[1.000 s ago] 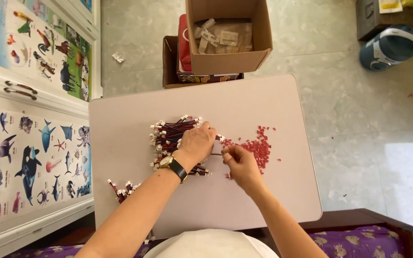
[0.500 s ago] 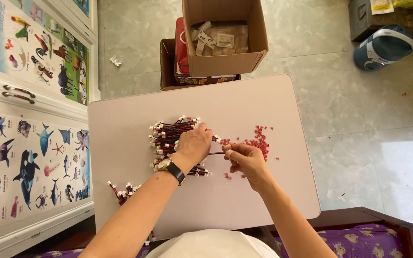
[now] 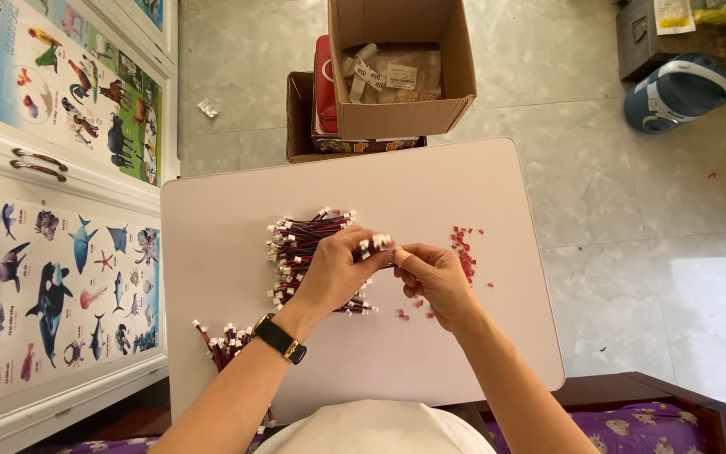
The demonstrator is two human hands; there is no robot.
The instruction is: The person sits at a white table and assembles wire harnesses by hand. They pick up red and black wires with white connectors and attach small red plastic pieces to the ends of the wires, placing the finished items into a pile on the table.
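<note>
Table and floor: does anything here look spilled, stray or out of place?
Mostly tidy. Small red pieces lie loosely scattered on the white table beside the right hand, a few strays apart from the main heap. A crumpled scrap lies on the tiled floor. Nothing looks damaged.

Open brown box sitting beyond the table, clear labelled bags lying inside, red pack standing beside it, colourful animal posters hanging at left
</note>
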